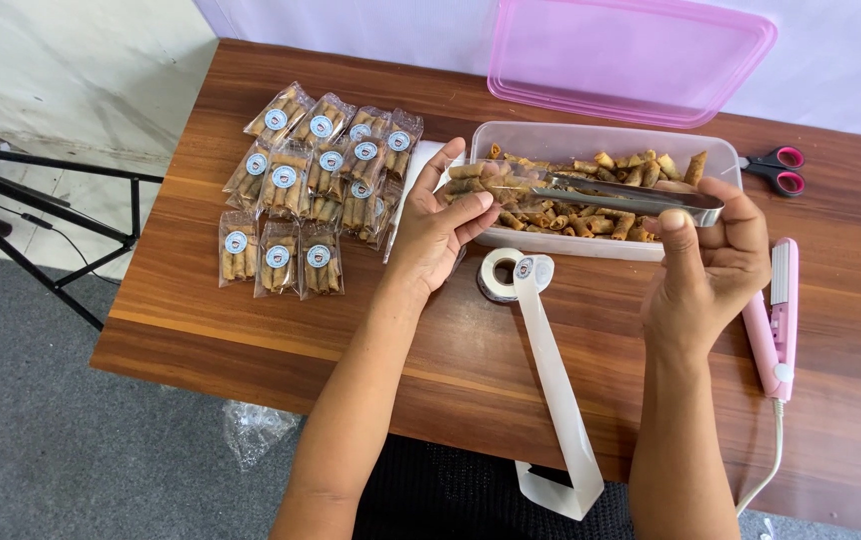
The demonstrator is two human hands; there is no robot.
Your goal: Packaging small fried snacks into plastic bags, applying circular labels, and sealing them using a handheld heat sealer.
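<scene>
The left hand's [438, 232] grip pinches a small clear bag [486, 183] of rolled snacks over the table [191, 300], while the right hand [708, 270] closes on metal tongs [631, 195] whose tips reach into the bag. Both hover beside the clear tub [601, 245] (pink lid [631, 60] behind). Filled packets [311, 190] crowd the left; the near edge lies open.

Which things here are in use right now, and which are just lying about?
In use: left hand holding small bag; right hand with tongs; snack tub.
Lying about: scissors, pink lid, sticker roll, sealer, filled packets.
</scene>
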